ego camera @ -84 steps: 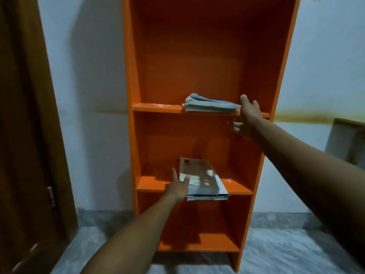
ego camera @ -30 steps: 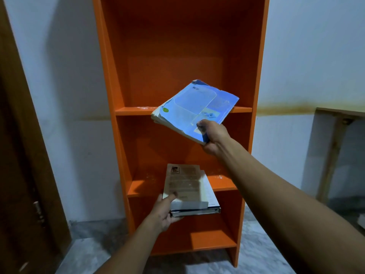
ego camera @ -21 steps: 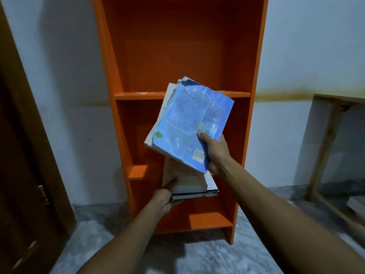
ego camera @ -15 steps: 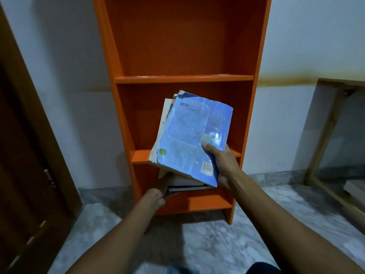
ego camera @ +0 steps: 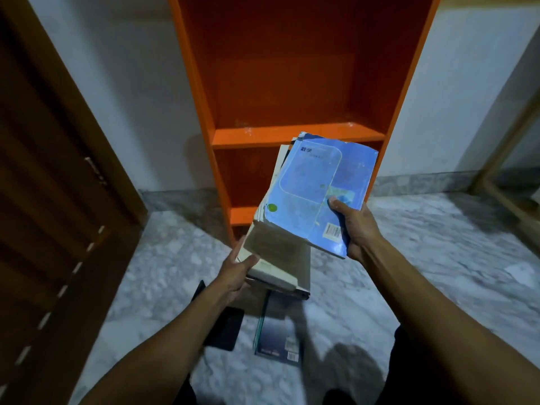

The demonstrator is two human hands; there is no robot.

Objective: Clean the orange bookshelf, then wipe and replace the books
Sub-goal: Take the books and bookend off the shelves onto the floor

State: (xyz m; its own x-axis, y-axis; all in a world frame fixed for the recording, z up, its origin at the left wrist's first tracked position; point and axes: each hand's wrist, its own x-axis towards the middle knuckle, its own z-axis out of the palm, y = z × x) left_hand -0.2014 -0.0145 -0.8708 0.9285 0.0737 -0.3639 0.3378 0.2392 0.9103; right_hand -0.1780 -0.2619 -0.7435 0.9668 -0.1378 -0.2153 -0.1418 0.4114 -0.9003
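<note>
Head view. Your right hand (ego camera: 355, 229) holds a stack of thin books topped by the blue book (ego camera: 318, 188); thumb lies on the cover near its lower right corner, fingers curled under the edge, so they are clamped on that stack. The stack is tilted, held in the air in front of the orange bookshelf (ego camera: 292, 83), overlapping its lower right part in your sight.

Your left hand (ego camera: 236, 271) grips the tan book stack (ego camera: 277, 258) at its left edge; thumb on top, fingers underneath, clamped on it. This stack sits just below and partly under the blue book, also in the air, above the floor (ego camera: 152, 258).

Bookshelf: the middle shelf board (ego camera: 292, 134) carries no books and shows pale specks along its front. A lower board (ego camera: 242, 214) shows at left only, the rest hidden behind the books.

On the floor, close to your body: a dark blue book (ego camera: 277, 337) lying flat with a barcode at its near corner, and a black flat item (ego camera: 225, 331) just to its left, partly hidden by your left forearm; what it is, you cannot tell.

Brown wooden door (ego camera: 52, 185) at left. A wooden frame (ego camera: 502, 159) at the far right edge.
</note>
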